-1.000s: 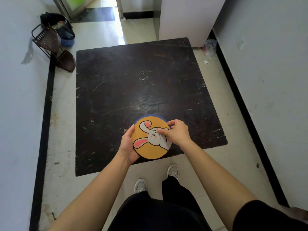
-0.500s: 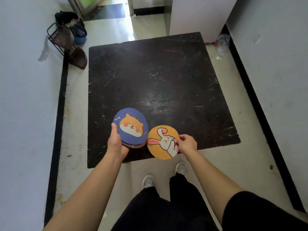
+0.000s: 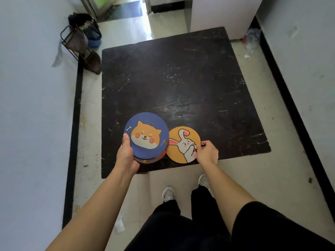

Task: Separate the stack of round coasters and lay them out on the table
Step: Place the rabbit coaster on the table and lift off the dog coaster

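Fingers (image 3: 203,146) of our right hand (image 3: 206,152) pinch the orange rabbit coaster's (image 3: 178,153) rim, lowering it flat near the dark table's (image 3: 181,78) front edge, leaving room beyond. Our left hand (image 3: 126,154) clamps the remaining stack (image 3: 146,136), blue dog coaster uppermost, just beside it.

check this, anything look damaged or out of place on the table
The dark table is heavily scratched and scuffed, with a chipped near-right edge. The rabbit coaster and the stack under the dog coaster look fine. A rack lies tipped on the floor by the left wall.
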Demonstrator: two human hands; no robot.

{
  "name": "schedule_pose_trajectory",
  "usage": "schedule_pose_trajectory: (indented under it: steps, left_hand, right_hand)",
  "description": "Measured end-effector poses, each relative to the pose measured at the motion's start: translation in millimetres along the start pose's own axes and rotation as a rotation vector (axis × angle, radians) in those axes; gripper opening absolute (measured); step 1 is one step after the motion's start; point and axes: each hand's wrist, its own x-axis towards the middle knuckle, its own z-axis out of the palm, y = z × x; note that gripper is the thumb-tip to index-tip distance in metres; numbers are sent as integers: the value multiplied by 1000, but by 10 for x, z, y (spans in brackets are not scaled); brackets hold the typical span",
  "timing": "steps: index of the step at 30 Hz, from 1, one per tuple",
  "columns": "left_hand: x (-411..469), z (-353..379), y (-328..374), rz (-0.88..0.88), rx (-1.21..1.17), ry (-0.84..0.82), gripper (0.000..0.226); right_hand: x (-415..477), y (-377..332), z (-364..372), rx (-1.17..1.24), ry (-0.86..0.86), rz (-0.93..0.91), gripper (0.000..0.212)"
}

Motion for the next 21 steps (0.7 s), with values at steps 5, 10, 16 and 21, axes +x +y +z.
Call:
schedule_pose_trajectory:
  steps: [5, 10, 16, 21]
  left_hand:
    - [-131, 87, 61, 11, 38, -40, 52]
    - [-280, 197, 111, 45, 67, -148, 51]
    - [-451, 378, 100, -7, 44, -339, 53]
    - [-595, 578, -22, -93, 39, -465, 59]
  right_hand:
    - [-22, -38, -133, -25, -51, 5, 41]
    - [-142, -263, -398, 194, -92, -54, 51]
    - [-576, -641, -774, 584, -398, -308, 34]
    - [-801, -485, -981, 276, -23, -590, 45]
